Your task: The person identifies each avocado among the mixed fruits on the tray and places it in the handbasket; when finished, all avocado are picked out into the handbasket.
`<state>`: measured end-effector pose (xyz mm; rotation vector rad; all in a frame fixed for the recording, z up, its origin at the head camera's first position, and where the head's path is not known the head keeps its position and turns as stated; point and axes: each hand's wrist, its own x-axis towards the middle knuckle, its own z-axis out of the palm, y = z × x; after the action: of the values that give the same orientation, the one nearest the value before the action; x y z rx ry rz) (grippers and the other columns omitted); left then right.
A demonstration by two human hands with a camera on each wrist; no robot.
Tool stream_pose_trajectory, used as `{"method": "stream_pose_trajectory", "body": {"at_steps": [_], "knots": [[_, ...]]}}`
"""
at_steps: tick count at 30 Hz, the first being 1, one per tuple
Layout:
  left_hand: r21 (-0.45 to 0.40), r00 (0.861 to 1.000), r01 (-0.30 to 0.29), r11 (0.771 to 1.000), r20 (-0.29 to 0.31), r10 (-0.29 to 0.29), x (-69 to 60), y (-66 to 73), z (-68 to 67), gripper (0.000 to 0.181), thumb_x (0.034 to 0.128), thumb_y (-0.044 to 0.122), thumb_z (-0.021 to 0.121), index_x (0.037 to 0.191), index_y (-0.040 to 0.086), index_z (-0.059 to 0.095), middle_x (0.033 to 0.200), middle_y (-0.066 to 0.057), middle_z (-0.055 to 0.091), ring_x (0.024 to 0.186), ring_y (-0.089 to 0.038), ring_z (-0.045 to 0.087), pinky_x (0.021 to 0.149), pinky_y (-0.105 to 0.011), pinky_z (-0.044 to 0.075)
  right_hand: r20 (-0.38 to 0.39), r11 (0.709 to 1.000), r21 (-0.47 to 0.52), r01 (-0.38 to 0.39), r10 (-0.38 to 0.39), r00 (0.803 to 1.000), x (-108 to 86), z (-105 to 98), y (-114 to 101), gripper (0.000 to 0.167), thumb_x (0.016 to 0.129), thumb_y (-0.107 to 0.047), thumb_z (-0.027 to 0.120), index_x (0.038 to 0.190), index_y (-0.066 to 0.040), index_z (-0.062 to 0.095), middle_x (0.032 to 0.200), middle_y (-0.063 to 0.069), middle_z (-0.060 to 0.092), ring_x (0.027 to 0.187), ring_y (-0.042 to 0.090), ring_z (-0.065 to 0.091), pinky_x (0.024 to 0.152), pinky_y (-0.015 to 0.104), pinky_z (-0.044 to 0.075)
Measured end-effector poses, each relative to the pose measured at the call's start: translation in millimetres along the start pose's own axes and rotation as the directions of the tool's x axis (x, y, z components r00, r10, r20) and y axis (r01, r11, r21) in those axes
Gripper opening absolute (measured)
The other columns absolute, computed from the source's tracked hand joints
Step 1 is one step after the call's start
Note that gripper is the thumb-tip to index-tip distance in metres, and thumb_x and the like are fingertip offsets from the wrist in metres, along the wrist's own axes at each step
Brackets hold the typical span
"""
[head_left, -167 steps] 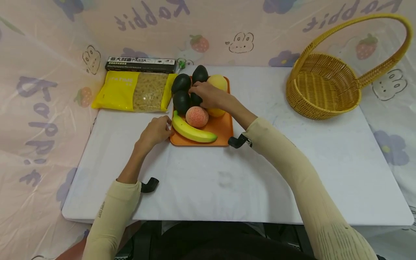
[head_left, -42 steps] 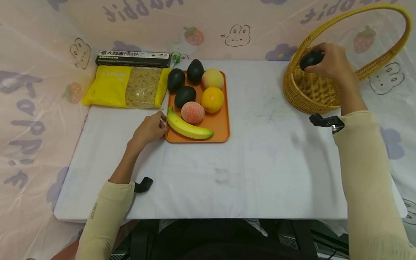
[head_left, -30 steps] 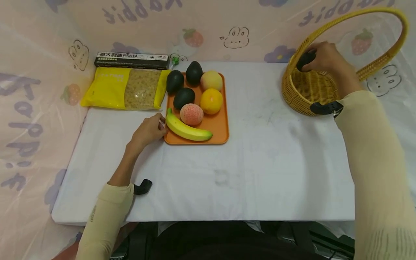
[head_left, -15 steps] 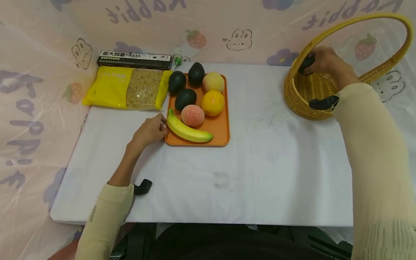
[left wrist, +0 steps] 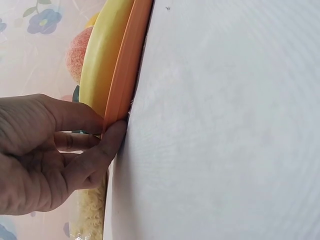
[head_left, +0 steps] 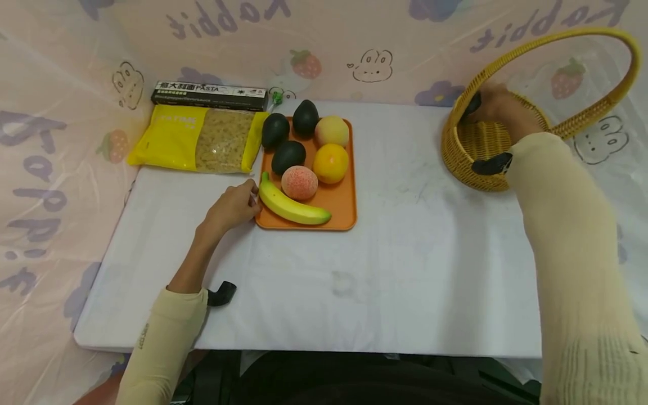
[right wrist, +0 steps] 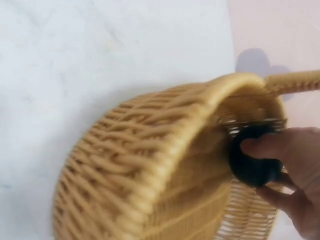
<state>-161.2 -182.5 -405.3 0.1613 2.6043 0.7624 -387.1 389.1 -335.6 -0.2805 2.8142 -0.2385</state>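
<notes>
Dark green avocado (right wrist: pixel 246 167) sits in the grip of the right hand (right wrist: pixel 302 167), inside the mouth of the woven basket (head_left: pixel 458 166) near the far right corner of the table (head_left: pixel 400 281), close to the handle foot on the tray's side; whether it touches the weave I cannot tell. It looks smooth and firm, probably light if it is a model, so it should bear a moderate squeeze without denting, though its rounded skin could slip from a careless fingertip hold. Its broad middle seems the best place to take it, with thumb and fingers on opposite flanks, and the right hand has it much like that: fingers curled about the body, parted only by the fruit's own thickness. Toward the table's far edge, left of its middle, the orange tray (head_left: pixel 344 205) looks thin and stiff, easily nudged, and best held by its raised rim. The left hand (head_left: pixel 232 207) pinches the rim at the tray's left edge, near its front corner, thumb and finger nearly together across it
</notes>
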Motion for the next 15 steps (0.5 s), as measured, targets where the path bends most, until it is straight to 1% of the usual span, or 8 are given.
{"method": "stream_pose_trajectory", "body": {"at_steps": [3,5,9,12,15], "knots": [[-0.003,1.0,0.001,1.0,0.003,-0.001,-0.4,-0.8,0.3,0.039,0.0963,0.009,0.059,0.132,-0.007,0.052,0.098,-0.019,0.067,0.081,-0.026,0.062,0.072,-0.031,0.05,-0.019,0.999,0.024,0.023,-0.023,1.0,-2.1,9.0,4.6,0.059,0.091,-0.007,0.071,0.138,0.016,0.043,0.14,0.044,0.044,0.132,0.061,0.042,0.112,0.07,0.033],[-0.006,1.0,0.001,1.0,0.007,-0.001,0.1,-1.1,0.9,0.039,0.0964,0.008,0.059,0.132,-0.006,0.052,0.097,-0.018,0.067,0.081,-0.026,0.062,0.072,-0.031,0.05,-0.02,0.999,0.046,0.012,-0.011,1.0,-4.4,13.1,6.9,0.064,0.092,-0.006,0.069,0.144,0.014,0.037,0.145,0.044,0.039,0.136,0.063,0.036,0.114,0.072,0.03],[-0.006,1.0,0.007,1.0,0.006,-0.007,0.8,-0.8,0.8,0.038,0.0967,0.008,0.059,0.132,-0.006,0.052,0.097,-0.018,0.067,0.081,-0.025,0.062,0.072,-0.03,0.05,-0.032,0.998,0.053,0.023,-0.022,0.999,-5.2,15.0,7.6,0.067,0.093,-0.007,0.07,0.145,0.013,0.034,0.147,0.043,0.038,0.137,0.064,0.035,0.115,0.072,0.028],[-0.003,1.0,0.011,1.0,0.003,-0.011,0.6,0.0,0.8,0.038,0.0967,0.008,0.059,0.132,-0.006,0.052,0.097,-0.018,0.067,0.08,-0.025,0.062,0.072,-0.03,0.05,-0.024,0.997,0.073,0.025,-0.024,0.999,-6.0,14.8,6.8,0.068,0.094,-0.009,0.07,0.146,0.012,0.033,0.148,0.042,0.036,0.139,0.064,0.033,0.116,0.072,0.027],[-0.006,1.0,0.01,1.0,0.004,-0.01,0.3,0.5,0.5,0.038,0.097,0.008,0.06,0.132,-0.006,0.052,0.097,-0.018,0.068,0.08,-0.025,0.063,0.071,-0.03,0.05,0.001,0.996,0.086,-0.002,0.002,1.0,-7.4,14.3,5.7,0.07,0.095,-0.012,0.069,0.149,0.011,0.031,0.151,0.042,0.033,0.141,0.063,0.031,0.117,0.073,0.026]]}}
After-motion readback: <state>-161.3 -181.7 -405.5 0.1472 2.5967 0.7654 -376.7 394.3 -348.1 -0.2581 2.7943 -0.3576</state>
